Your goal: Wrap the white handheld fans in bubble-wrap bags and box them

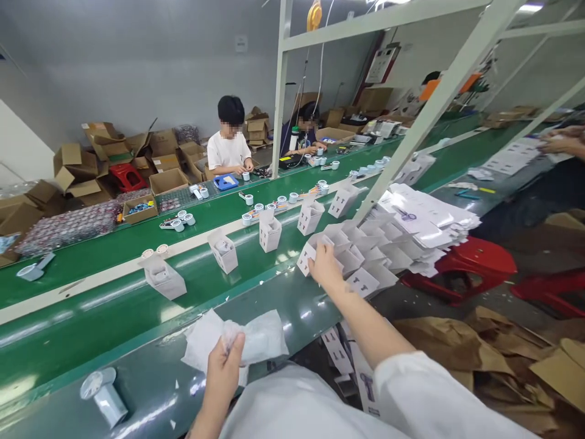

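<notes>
My left hand (226,353) is closed, pinching a thin white wrapping pouch (264,338) above the near ledge. Something pale blue shows faintly through the pouch, but I cannot make out its shape. Ahead and to the right, my right hand (326,268) grips the edge of an open white box (305,258) at the left end of a cluster of standing white boxes (377,247). The fingertips at the far side of that box are partly hidden. On the ledge left of my left hand lies a pale blue handheld device (104,396) with a round head.
Several open white boxes, one (223,251) with an item inside, stand along the green conveyor (201,305). Flat printed cartons (425,213) are stacked on the right by a slanted metal post (420,116). Red stools (461,268) stand below. Co-workers (229,146) sit across the line.
</notes>
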`<action>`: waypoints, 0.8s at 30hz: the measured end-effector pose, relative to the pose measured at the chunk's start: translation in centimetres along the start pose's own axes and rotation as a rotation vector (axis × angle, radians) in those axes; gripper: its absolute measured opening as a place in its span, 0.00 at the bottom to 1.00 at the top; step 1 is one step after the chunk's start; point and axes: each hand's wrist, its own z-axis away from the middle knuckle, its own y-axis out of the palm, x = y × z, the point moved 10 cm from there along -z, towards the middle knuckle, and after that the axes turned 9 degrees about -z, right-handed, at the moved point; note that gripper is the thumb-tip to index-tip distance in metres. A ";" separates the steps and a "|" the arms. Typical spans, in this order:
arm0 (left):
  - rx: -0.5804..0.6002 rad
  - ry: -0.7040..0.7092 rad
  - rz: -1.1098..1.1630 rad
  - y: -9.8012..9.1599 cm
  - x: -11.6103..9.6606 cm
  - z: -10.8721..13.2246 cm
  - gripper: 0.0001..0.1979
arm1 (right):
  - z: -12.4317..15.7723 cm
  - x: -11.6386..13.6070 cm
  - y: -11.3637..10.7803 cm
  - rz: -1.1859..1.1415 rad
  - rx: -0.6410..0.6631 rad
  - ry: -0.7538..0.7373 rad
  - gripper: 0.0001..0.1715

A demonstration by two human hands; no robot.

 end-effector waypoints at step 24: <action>-0.441 -0.146 0.313 -12.7 5.8 1.4 0.21 | 7.3 10.5 8.3 -0.179 0.604 -0.714 0.22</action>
